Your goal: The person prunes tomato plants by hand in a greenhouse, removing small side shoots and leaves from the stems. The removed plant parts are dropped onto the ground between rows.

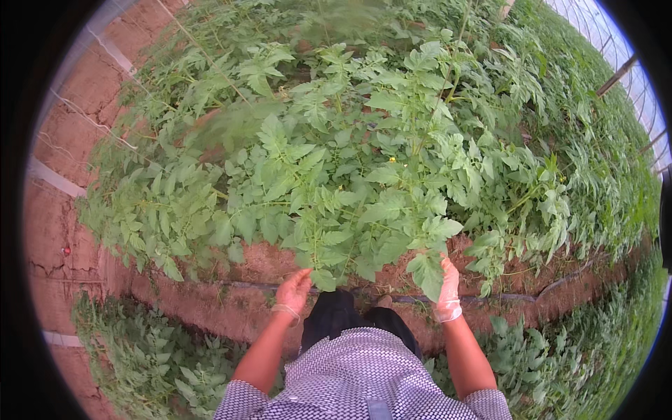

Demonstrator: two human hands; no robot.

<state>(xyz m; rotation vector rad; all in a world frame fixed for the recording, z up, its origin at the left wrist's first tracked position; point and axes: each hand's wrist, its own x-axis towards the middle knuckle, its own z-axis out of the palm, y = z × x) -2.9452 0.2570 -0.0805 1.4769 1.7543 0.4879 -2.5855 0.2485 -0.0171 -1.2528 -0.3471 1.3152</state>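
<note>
Before me stands a dense row of leafy tomato plants (315, 210), with a few small yellow flowers among the foliage. My left hand (294, 295), in a thin clear glove, is at the lower edge of the near plant, its fingertips against a leaf (324, 280). Whether they grip it is not plain. Opposite, my right hand (448, 294), gloved the same way, is raised beside a large drooping leaf (426, 274). That leaf and the foliage above it partly cover the right fingers, so what they hold is hidden.
A dark irrigation hose (504, 298) runs along the soil at the row's foot, near my shoe (384, 301). More plants (157, 357) grow behind me on both sides. Strings (205, 52) hang among the plants. Cracked bare earth (63, 220) lies left; poles (617, 75) stand right.
</note>
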